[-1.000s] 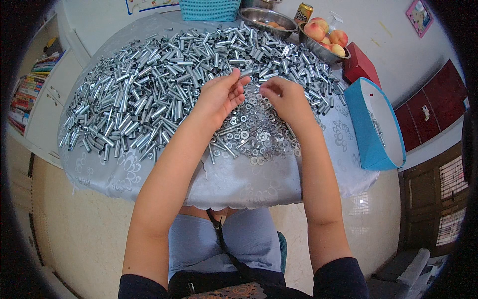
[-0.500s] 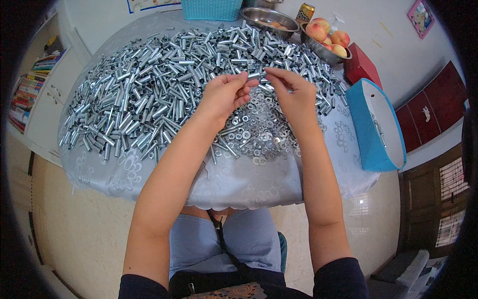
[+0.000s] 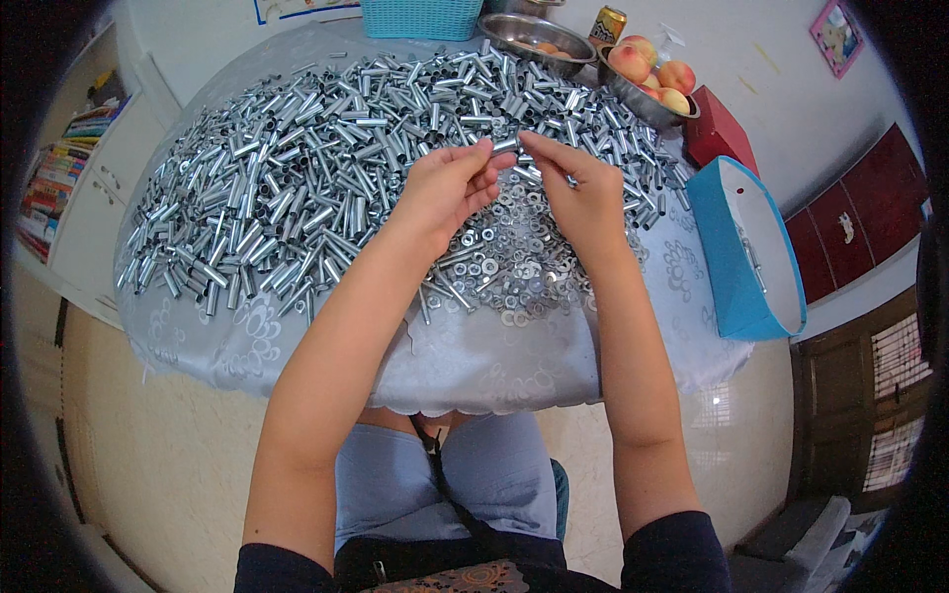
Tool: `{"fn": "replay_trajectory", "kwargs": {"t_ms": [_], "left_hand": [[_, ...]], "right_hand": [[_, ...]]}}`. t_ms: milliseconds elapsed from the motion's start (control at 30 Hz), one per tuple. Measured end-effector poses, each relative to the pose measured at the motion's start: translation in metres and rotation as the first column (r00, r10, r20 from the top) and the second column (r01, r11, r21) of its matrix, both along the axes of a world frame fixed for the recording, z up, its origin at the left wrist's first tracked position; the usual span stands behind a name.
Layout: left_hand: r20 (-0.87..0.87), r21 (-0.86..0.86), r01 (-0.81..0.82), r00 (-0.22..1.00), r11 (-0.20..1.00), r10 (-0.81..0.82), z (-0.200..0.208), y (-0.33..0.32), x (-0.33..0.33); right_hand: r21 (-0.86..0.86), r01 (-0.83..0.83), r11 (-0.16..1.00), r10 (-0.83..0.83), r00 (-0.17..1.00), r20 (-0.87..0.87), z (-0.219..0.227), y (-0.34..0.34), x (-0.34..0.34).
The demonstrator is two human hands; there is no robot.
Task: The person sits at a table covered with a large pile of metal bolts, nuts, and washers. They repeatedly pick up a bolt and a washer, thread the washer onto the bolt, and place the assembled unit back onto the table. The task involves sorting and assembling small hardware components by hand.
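Over the middle of the table, my left hand (image 3: 445, 190) pinches a short silvery metal tube (image 3: 505, 146) between thumb and fingers, lying nearly level. At its right end the fingertips of my right hand (image 3: 589, 190) are pressed together; whatever small part they hold there is too small to make out. Beneath both hands lies a spread of flat metal washers (image 3: 524, 259), some with nuts among them. A wide heap of similar metal tubes (image 3: 267, 188) covers the table to the left and behind.
A grey patterned cloth (image 3: 474, 361) covers the table. On the right stands a blue fabric box (image 3: 739, 287), with a red box (image 3: 720, 133) behind it. Metal bowls, one of peaches (image 3: 628, 62), a can (image 3: 606, 25) and a turquoise basket (image 3: 417, 18) line the far side.
My right hand has shifted slightly left, its fingertips closer against the end of the tube. My left hand has stayed almost in place with the tube.
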State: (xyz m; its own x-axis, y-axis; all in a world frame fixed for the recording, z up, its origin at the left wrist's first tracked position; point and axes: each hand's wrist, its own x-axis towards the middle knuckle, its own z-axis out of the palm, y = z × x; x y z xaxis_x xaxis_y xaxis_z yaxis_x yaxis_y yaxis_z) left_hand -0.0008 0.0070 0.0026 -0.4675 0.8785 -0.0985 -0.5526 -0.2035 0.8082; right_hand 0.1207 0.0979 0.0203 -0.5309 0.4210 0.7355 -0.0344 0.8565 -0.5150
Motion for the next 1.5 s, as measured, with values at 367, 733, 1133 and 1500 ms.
{"fn": "replay_trajectory", "kwargs": {"t_ms": [367, 733, 1133, 1500], "left_hand": [[-0.079, 0.014, -0.005, 0.997, 1.0, 0.006, 0.003, -0.001, 0.003], [0.143, 0.076, 0.064, 0.987, 0.995, -0.074, -0.001, 0.001, -0.005], [0.248, 0.092, 0.087, 0.963, 0.992, -0.107, -0.003, 0.002, -0.007], [0.241, 0.078, 0.118, 0.961, 0.99, -0.134, -0.004, 0.002, -0.006]], "right_hand": [[-0.462, -0.218, 0.86, 0.196, 0.976, -0.095, 0.003, 0.008, 0.001], [-0.399, -0.135, 0.907, 0.167, 0.985, 0.045, 0.004, 0.013, 0.005], [0.171, 0.232, 0.958, -0.287, 0.72, 0.632, -0.024, 0.032, 0.014], [0.22, 0.16, 0.962, -0.265, 0.738, 0.62, -0.031, 0.031, 0.009]]}}
